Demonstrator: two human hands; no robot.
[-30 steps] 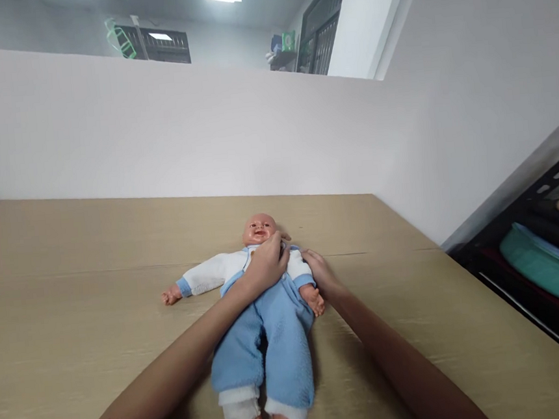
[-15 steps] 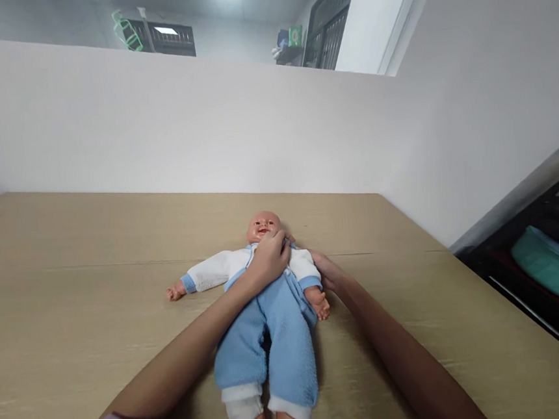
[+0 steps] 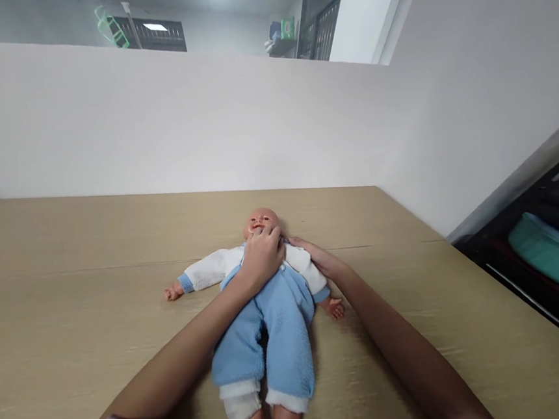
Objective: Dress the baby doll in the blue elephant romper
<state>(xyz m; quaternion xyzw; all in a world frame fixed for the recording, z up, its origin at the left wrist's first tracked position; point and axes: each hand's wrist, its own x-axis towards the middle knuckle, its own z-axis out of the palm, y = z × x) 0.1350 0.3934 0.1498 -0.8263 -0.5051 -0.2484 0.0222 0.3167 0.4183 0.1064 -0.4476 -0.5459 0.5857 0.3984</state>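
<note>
A baby doll point(image 3: 261, 219) lies on its back, head toward the wall, in a white and light blue fleece outfit point(image 3: 286, 339). My left hand point(image 3: 262, 253) crosses its chest, with bent fingers closed on the outfit near the collar, just under the doll's chin. Against the doll's shoulder on the right side, my right hand point(image 3: 320, 258) holds the outfit's shoulder; part of its fingers is hidden behind the sleeve. One doll arm stretches out left, the other angles down to the right. The legs run off the bottom edge.
The doll rests on a wooden table point(image 3: 76, 344) with a seam across it. Behind stands a low white wall point(image 3: 179, 127) with an opening above. At right, a black rack point(image 3: 497, 262) holds folded green cloth point(image 3: 552, 257).
My right hand has shifted up toward the doll's neck. The doll's arm on that side has swung outward to the right. My left hand stays at the collar, its fingers slightly repositioned.
</note>
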